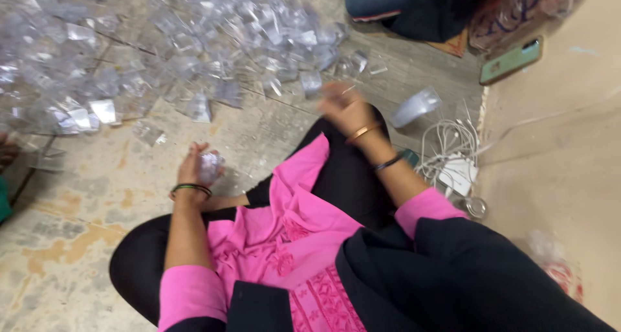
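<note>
I sit cross-legged on the floor in a pink top and black trousers. My left hand point(194, 167) is closed around a small clear plastic piece point(210, 167) just in front of my left knee. My right hand point(341, 105) is stretched forward past my right knee, blurred by motion, close to the near edge of a big heap of clear plastic pieces point(162, 41). Whether it holds anything cannot be made out. Bangles circle both wrists.
A clear plastic cup-like piece point(415, 105) lies to the right of my right hand. White cables and a charger point(456, 164) lie by my right knee. A green phone point(511, 60) rests on a brown board. Another person's knee point(388, 2) is at the top.
</note>
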Demonstrator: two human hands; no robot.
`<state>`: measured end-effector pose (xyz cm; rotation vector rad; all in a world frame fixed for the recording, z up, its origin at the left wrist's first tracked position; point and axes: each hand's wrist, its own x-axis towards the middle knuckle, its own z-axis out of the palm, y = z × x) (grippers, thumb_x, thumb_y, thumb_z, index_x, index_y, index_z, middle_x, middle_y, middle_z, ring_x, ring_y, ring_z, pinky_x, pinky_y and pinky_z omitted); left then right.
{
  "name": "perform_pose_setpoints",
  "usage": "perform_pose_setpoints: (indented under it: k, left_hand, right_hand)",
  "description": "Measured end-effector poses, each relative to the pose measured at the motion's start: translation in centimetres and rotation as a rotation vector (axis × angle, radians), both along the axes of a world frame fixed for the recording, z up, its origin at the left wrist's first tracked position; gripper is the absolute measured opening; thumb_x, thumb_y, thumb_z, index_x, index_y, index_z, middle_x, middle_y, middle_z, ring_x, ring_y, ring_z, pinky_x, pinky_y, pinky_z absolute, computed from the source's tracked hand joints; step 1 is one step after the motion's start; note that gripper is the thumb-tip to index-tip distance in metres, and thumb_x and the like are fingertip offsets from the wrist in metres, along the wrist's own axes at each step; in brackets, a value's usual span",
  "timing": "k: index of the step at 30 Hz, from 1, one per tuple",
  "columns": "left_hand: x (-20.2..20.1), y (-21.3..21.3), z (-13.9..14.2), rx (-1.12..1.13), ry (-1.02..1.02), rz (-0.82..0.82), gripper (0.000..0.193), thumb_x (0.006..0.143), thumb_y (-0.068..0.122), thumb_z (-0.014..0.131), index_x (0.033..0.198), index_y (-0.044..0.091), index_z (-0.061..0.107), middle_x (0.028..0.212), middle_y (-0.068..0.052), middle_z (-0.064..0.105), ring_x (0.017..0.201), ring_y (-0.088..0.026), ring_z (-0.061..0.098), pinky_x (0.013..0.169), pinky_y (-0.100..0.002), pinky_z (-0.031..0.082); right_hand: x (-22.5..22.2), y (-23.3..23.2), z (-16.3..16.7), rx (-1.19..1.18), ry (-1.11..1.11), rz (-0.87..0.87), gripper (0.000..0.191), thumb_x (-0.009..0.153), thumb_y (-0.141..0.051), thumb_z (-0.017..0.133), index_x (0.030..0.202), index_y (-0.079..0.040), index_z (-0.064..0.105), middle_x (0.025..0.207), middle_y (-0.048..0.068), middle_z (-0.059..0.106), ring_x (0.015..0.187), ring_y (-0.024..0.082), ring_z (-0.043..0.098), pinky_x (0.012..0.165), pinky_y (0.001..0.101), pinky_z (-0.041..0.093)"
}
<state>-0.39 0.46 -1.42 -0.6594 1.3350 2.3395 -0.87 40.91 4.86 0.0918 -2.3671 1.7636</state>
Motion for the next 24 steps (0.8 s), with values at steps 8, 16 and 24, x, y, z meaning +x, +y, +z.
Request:
perform_pose_setpoints:
  k: [8, 16, 24]
  left_hand:
    - [0.7, -0.6, 1.8, 0.014, 0.067, 0.068, 0.043, 0.096, 0.05, 0.071, 0.121, 0.018, 0.057, 0.111, -0.011, 0.067, 0.093, -0.033, 0.072, 0.071, -0.044, 0.061]
    - [1.2, -1.2, 1.7, -0.042, 0.008, 0.123, 0.043, 0.097, 0.052, 0.07, 0.121, 0.019, 0.057, 0.11, -0.01, 0.069, 0.092, -0.032, 0.073, 0.07, -0.042, 0.061]
    - [1.6, -1.7, 1.2, 0.002, 0.021, 0.187, 0.043, 0.097, 0.051, 0.07, 0.122, 0.018, 0.059, 0.109, -0.01, 0.07, 0.093, -0.034, 0.073, 0.07, -0.043, 0.062]
  right_hand:
    - [5.1, 18.0, 4.2, 0.451, 0.35, -0.895, 0.035, 0.096, -0.016, 0.078, 0.126, -0.009, 0.063, 0.092, 0.004, 0.061, 0.08, 0.015, 0.058, 0.072, 0.0318, 0.051]
    - [6.3, 18.0, 0.1, 0.809, 0.365, -0.799, 0.026, 0.101, -0.027, 0.076, 0.097, -0.005, 0.063, 0.104, 0.016, 0.064, 0.103, 0.035, 0.059, 0.092, 0.0484, 0.048]
    - [7.1, 14.3, 0.7, 0.97, 0.327, -0.774, 0.033, 0.112, -0.029, 0.07, 0.128, 0.0, 0.07, 0.161, 0.033, 0.037, 0.152, 0.045, 0.027, 0.124, 0.0592, 0.023]
